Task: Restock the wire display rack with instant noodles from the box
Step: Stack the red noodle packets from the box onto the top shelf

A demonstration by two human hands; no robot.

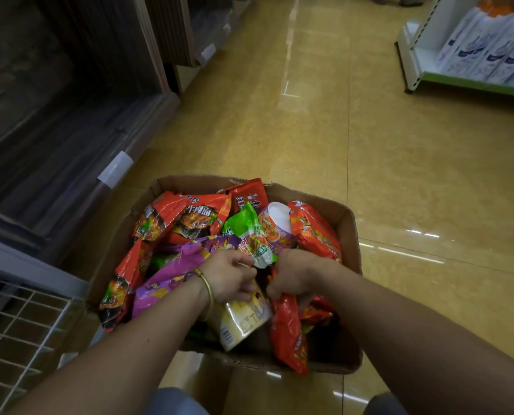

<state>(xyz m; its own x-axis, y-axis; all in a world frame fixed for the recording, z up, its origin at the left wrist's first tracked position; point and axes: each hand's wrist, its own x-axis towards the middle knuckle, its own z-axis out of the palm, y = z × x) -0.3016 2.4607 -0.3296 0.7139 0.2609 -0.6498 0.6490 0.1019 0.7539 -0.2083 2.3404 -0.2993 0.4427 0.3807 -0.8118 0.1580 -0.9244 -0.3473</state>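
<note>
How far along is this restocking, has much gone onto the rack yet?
Looks barely begun. Done: nothing evident; the visible corner of the wire rack shows no packets. In hand: the left hand grips a yellow noodle packet and the right hand a red noodle packet, both inside the cardboard box. Left: the box is heaped with packets, so nearly everything.

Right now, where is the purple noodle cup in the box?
In the head view the purple noodle cup lies tilted in the far right part of the cardboard box, between a green packet and an orange-red packet.
</note>
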